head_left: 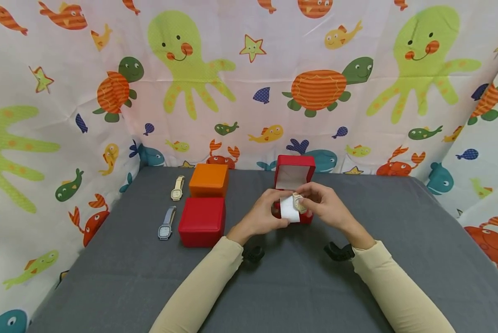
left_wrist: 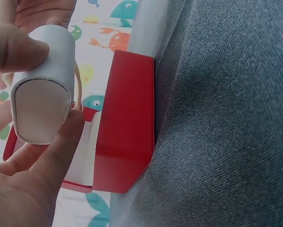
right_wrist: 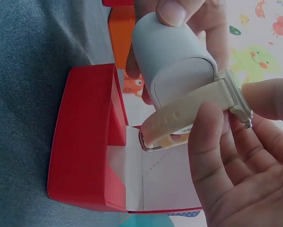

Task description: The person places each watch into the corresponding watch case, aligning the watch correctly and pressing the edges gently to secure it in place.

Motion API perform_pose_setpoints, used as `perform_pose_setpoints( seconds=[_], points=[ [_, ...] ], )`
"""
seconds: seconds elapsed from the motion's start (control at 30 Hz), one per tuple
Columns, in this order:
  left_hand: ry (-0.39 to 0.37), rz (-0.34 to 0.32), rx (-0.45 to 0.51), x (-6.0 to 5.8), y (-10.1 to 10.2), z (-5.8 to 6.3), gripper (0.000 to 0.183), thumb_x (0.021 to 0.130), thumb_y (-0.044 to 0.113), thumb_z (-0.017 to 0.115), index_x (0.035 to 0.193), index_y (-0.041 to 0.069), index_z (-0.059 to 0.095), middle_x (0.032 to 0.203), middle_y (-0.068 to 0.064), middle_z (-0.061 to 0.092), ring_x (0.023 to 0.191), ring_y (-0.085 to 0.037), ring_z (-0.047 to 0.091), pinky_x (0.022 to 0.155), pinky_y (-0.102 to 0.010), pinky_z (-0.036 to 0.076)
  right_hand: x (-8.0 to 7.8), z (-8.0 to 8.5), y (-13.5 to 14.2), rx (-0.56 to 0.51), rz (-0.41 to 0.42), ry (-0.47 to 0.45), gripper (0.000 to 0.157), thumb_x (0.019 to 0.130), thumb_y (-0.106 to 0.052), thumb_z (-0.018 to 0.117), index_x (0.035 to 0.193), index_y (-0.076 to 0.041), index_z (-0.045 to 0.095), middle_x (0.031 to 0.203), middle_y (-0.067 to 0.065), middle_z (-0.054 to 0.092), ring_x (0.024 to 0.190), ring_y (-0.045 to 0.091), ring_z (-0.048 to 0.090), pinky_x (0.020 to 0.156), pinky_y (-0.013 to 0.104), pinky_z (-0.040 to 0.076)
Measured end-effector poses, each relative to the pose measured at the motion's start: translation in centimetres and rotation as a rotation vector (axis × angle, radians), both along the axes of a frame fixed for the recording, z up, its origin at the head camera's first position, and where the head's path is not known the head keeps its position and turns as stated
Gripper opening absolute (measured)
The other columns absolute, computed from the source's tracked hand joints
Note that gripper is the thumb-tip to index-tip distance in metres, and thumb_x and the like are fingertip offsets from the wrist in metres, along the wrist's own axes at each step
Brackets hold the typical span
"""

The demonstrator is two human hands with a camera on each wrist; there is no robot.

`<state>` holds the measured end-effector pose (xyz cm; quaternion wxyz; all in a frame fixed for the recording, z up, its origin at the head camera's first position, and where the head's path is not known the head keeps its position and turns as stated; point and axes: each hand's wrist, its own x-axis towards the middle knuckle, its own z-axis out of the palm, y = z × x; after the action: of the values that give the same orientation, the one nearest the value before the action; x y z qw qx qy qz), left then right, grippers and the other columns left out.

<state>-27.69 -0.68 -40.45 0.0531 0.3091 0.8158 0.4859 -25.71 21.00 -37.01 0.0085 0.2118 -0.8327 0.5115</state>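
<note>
A white watch cushion (head_left: 289, 210) is gripped by my left hand (head_left: 259, 215), thumb on one side and fingers on the other. My right hand (head_left: 328, 208) pinches a wristwatch (right_wrist: 189, 111) with a cream strap. Its strap is buckled into a loop, and the loop lies against the cushion's end in the right wrist view. Both are held over an open red watch box (head_left: 295, 163), whose raised lid shows a pale lining. The hands and cushion hide much of the box's base in the head view.
To the left sit a closed red box (head_left: 202, 222) and, behind it, an orange box (head_left: 209, 180). Beside them lie a cream-strapped watch (head_left: 177, 188) and a watch with a grey-blue strap (head_left: 166, 224). A sea-animal curtain (head_left: 249, 83) surrounds the grey table (head_left: 307, 296) at back and sides.
</note>
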Motion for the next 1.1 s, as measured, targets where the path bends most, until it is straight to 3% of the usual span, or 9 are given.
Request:
perform_pose_setpoints(
  seconds=[0.3,0.43,0.57,0.73,1.1],
  points=[
    [0.058,0.026,-0.018,-0.2,-0.2,-0.2,0.066,0.076,0.017,0.079,0.137,0.02,0.053,0.129,-0.003,0.046,0.11,-0.026,0.048,0.075,-0.024,0.05,0.0,-0.1,-0.4,0.01,-0.003,-0.073,0.029,0.091,-0.013,0.065,0.116,0.001,0.056,0.095,0.015,0.061,0.074,0.028,0.059,0.063,0.037,0.055],
    [0.047,0.058,0.021,-0.2,-0.1,-0.2,0.064,0.077,0.016,0.078,0.136,0.018,0.054,0.126,-0.004,0.047,0.104,-0.025,0.051,0.075,-0.022,0.052,0.3,-0.1,-0.6,0.084,-0.022,-0.017,0.032,0.089,-0.021,0.068,0.116,-0.006,0.058,0.096,0.009,0.063,0.079,0.023,0.058,0.069,0.034,0.053],
    [0.012,0.094,0.073,-0.5,-0.2,-0.3,0.061,0.078,0.016,0.077,0.135,0.016,0.055,0.123,-0.005,0.048,0.101,-0.028,0.055,0.078,-0.023,0.054,0.4,-0.2,-0.9,0.163,-0.031,0.047,0.044,0.086,-0.024,0.073,0.125,-0.013,0.054,0.103,0.004,0.061,0.087,0.021,0.058,0.078,0.042,0.053],
    [-0.04,0.128,0.135,-0.6,-0.4,0.1,0.062,0.079,0.015,0.077,0.136,0.014,0.053,0.121,-0.008,0.047,0.1,-0.024,0.057,0.08,-0.026,0.054,0.4,-0.5,-1.2,0.162,-0.026,0.147,0.057,0.083,-0.011,0.074,0.132,-0.007,0.046,0.103,0.006,0.062,0.093,0.022,0.062,0.082,0.048,0.053],
    [-0.068,0.133,0.18,-0.8,-0.7,0.3,0.063,0.08,0.016,0.077,0.137,0.014,0.052,0.121,-0.009,0.046,0.103,-0.026,0.058,0.081,-0.027,0.054,0.5,-0.8,-1.5,0.201,-0.02,0.355,0.054,0.081,-0.006,0.075,0.131,-0.006,0.053,0.115,0.005,0.061,0.093,0.017,0.061,0.081,0.045,0.054]
  ],
)
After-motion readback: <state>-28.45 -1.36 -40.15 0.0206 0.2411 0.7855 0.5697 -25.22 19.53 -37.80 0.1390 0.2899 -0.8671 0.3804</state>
